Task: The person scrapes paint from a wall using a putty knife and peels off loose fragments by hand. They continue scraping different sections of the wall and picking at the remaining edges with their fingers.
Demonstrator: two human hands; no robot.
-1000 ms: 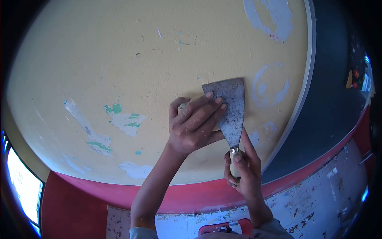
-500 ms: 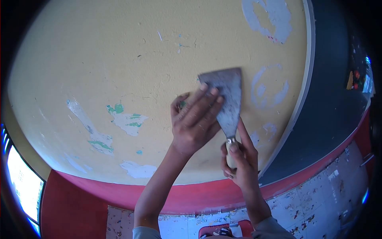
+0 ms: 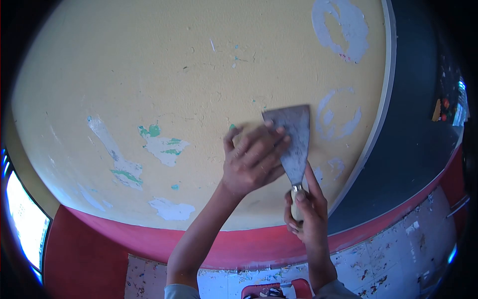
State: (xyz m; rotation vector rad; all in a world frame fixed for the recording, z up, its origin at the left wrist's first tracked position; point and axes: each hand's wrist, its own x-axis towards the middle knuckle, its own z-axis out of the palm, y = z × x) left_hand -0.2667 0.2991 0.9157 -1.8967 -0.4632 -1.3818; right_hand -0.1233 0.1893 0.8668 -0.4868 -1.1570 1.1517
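Observation:
My right hand (image 3: 309,212) is wrapped round the pale handle of a paint scraper (image 3: 294,142), its index finger stretched up beside the blade. The wide grey blade points up and lies close over the cream wall (image 3: 209,84). On the blade's left edge rest the fingertips of my left hand (image 3: 251,159), with the fingers apart and slightly bent and the thumb out to the left. A small green spot shows on the wall just above that thumb. To the right of the blade is a ring-shaped pale patch (image 3: 359,119) of bared wall.
Bare patches with green remnants (image 3: 167,149) mark the wall at left, and a large pale patch (image 3: 356,32) is at upper right. A dark board (image 3: 398,149) with a light frame stands at right. Below run a red band (image 3: 224,244) and a floor (image 3: 368,269) littered with flakes.
The scraper and both hands have moved down the wall and a little to the right. My left fingers are more bent on the blade. The view has shifted slightly.

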